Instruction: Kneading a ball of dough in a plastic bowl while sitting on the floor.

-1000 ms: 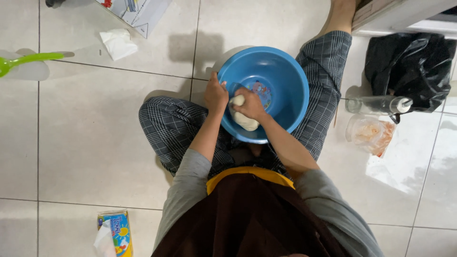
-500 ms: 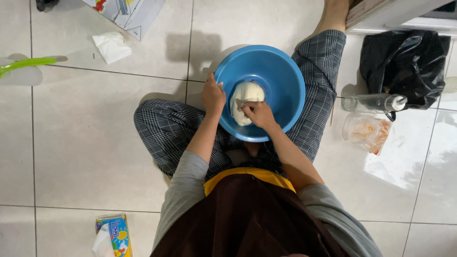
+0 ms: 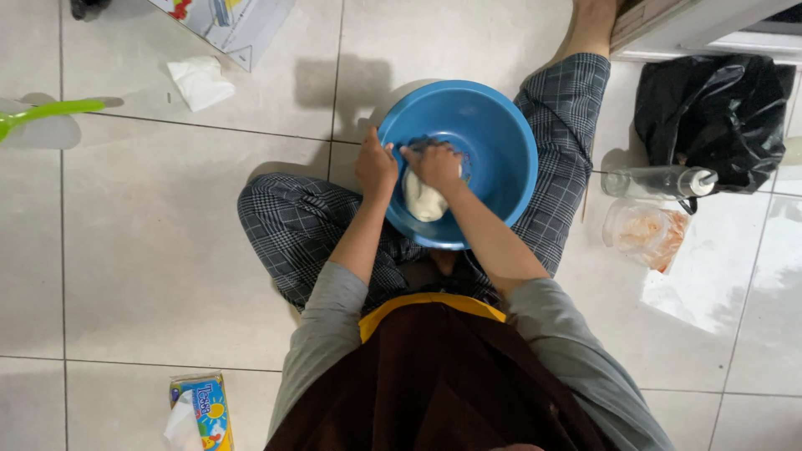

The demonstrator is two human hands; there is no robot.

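I sit on a tiled floor with a round blue plastic bowl (image 3: 501,142) between my legs. A pale lump of dough (image 3: 424,200) lies inside it, near the side closest to me. My right hand (image 3: 436,164) presses down on top of the dough with its fingers curled over it. On the bowl's left rim rests my left hand (image 3: 375,167), gripping the edge. My legs in grey checked trousers frame the bowl on both sides.
A black plastic bag (image 3: 718,117), a clear bottle lying on its side (image 3: 660,181) and a clear bag with orange residue (image 3: 645,234) lie to the right. A crumpled tissue (image 3: 200,82), a cardboard box (image 3: 230,21) and a green-handled tool (image 3: 50,113) lie upper left. A tissue pack (image 3: 200,411) lies lower left.
The dough has been pulled from the bowl's middle towards me, with my right hand now on top of it. My left hand stays on the rim.
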